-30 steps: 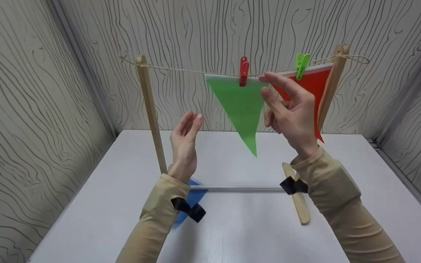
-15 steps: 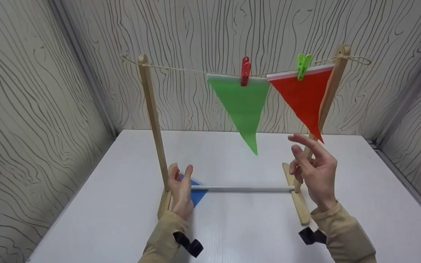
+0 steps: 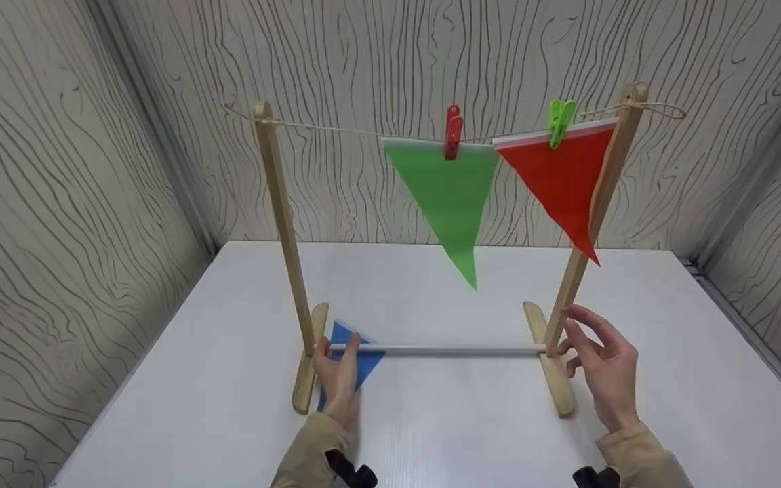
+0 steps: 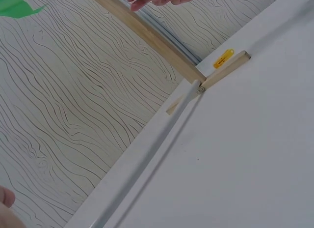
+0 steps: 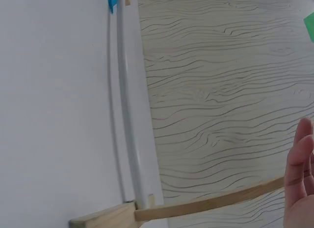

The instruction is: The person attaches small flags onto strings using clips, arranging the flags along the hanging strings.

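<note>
My left hand reaches down over a blue triangular flag and the left end of the white rod. The thumb and fingers are apart; whether they touch the flag is unclear. Beside the foot of the right wooden post is my right hand, its fingers loosely bent around nothing. A red clothespin holds a green flag on the string. Right of it, a red flag hangs from a lime-green clothespin.
A left wooden post carries the string's other end. Each post stands on a wooden foot on the white table. A yellow clothespin lies by the right foot in the left wrist view. Patterned walls enclose the back and sides.
Both hands have come down from the hanging flags. The left is now at the blue flag and rod, the right low beside the right post. The green and red flags still hang.
</note>
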Motion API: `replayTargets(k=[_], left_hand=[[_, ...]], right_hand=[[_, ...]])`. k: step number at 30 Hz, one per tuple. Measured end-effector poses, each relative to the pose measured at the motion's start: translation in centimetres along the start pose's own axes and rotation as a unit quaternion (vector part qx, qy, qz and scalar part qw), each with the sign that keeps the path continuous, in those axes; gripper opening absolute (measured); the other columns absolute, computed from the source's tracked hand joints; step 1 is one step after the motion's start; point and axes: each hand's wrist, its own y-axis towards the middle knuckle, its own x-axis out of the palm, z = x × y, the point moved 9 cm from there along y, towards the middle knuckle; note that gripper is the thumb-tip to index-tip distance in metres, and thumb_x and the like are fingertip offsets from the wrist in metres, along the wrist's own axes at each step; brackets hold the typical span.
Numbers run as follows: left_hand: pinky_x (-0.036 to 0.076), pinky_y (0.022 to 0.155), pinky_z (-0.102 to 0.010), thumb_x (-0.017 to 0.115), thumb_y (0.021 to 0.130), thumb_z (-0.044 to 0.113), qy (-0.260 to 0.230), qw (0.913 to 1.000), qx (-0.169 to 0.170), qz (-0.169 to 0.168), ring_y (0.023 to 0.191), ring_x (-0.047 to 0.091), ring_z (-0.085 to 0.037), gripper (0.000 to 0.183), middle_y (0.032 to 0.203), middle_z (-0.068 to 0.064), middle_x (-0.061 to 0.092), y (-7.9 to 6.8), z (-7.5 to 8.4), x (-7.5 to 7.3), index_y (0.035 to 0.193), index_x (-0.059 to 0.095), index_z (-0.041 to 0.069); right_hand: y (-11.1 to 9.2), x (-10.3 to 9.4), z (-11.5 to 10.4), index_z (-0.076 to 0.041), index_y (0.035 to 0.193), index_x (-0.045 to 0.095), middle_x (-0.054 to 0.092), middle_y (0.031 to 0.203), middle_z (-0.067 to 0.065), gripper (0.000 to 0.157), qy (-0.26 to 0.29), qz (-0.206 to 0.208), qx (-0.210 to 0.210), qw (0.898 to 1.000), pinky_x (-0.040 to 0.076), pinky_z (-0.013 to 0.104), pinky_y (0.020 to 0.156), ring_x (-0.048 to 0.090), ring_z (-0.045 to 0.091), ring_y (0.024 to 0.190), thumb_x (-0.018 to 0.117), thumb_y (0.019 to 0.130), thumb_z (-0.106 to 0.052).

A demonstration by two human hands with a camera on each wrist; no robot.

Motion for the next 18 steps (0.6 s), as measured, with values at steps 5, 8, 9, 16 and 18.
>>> replayTargets(k=[5,8,9,16,18], left_hand=[[0.017,0.125,-0.057,0.065,0.097,0.023,0.01,0.9999,0.005,0.005,0.153,0.014,-0.045,0.079,0.162,-0.028,0.019,0.0,-0.7,-0.2,0.156,0.02,-0.004],[0.015,0.125,-0.059,0.066,0.096,0.025,0.024,0.9996,0.003,0.012,0.153,0.014,-0.046,0.081,0.162,-0.029,0.017,-0.2,-1.2,-0.3,0.156,0.019,-0.003],[0.014,0.125,-0.059,0.066,0.096,0.025,0.027,0.9995,0.002,0.014,0.152,0.013,-0.047,0.081,0.162,-0.029,0.017,-0.3,-1.4,-0.4,0.156,0.019,-0.003],[0.011,0.124,-0.062,0.068,0.095,0.022,0.045,0.9989,-0.002,0.015,0.153,0.008,-0.049,0.083,0.162,-0.031,0.011,-0.4,-2.3,-0.3,0.156,0.017,-0.003],[0.01,0.124,-0.062,0.068,0.095,0.021,0.046,0.9989,-0.003,0.013,0.153,0.006,-0.05,0.084,0.163,-0.03,0.01,-0.4,-2.4,-0.3,0.157,0.016,-0.002]], right_hand=[[-0.4,-2.8,2.5,0.0,0.127,0.064,0.075,0.108,-0.01,0.03,-0.006,0.049,0.05,0.998,0.053,0.019,0.051,0.067,0.008,0.07,0.064,0.097,-0.007],[-0.6,-4.6,4.0,-0.008,0.122,0.068,0.075,0.104,-0.012,0.025,-0.011,0.088,0.079,0.993,0.055,0.019,0.056,0.068,0.006,0.074,0.066,0.096,-0.01],[-0.8,-5.3,4.4,-0.01,0.12,0.069,0.075,0.103,-0.013,0.024,-0.016,0.103,0.091,0.99,0.055,0.019,0.057,0.068,0.006,0.075,0.067,0.096,-0.012],[-1.4,-8.9,7.4,-0.013,0.124,0.063,0.063,0.097,-0.028,0.03,-0.096,0.167,0.178,0.965,0.053,0.01,0.07,0.063,-0.006,0.085,0.067,0.097,-0.025],[-1.4,-9.5,8.0,-0.01,0.131,0.06,0.059,0.098,-0.029,0.038,-0.121,0.166,0.196,0.959,0.052,0.008,0.074,0.06,-0.008,0.088,0.065,0.098,-0.028]])
